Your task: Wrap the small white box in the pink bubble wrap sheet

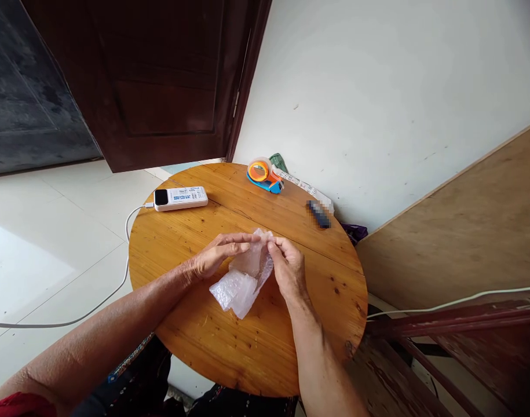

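Note:
A crumpled piece of clear bubble wrap (236,289) lies over the middle of a round wooden table, its top edge raised between my two hands. My right hand (288,265) pinches that edge between thumb and fingers. From the other side, my left hand (219,253) reaches across with straight fingers, their tips touching the wrap near its top; the thumb stands apart from them. Whether anything lies inside the folds of the wrap cannot be made out.
On the wooden table (182,324) are a white power bank-like device (189,197) with a plugged-in cable (126,231), an orange-and-blue tape dispenser (265,176) and a dark blurred object (319,214). White printed strips (308,188) lie along the back edge, by the wall.

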Motion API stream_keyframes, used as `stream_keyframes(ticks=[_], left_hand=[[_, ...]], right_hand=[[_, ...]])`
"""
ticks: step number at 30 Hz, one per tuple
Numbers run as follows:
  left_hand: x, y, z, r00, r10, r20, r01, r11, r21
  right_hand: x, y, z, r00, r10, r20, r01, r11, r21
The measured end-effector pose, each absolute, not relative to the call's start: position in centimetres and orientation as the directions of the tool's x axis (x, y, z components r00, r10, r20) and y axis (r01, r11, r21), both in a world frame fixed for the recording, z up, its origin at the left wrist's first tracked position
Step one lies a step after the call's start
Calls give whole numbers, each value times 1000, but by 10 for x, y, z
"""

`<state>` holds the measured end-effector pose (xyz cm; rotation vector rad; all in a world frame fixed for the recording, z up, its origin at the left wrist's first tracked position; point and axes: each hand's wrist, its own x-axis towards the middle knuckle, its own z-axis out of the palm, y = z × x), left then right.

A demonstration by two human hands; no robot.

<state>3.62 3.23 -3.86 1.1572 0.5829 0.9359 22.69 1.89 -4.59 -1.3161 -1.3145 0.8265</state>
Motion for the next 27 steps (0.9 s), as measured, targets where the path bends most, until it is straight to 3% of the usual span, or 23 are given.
stream_keyframes(ticks=[4,6,9,15,21,27], left_hand=[[35,39,-36,290,957,3,-414,122,902],[34,43,-35,231,973,-8,-467,118,876],[32,46,-36,191,982,3,-417,79,905],[29,44,-42,-18,991,129,15,-129,992],[36,40,-47,175,950,257,224,-293,929],[41,40,-47,199,964,176,418,-246,874]], right_hand=[[235,27,-47,341,935,99,-48,123,-991],[237,30,-45,340,940,20,-202,93,-975],[237,30,-41,286,958,-38,-300,52,-952],[238,28,-39,233,962,-142,-339,-56,-939],[228,26,-43,104,984,-146,-301,-108,-947],[219,22,-46,35,985,-169,-275,-153,-949]])
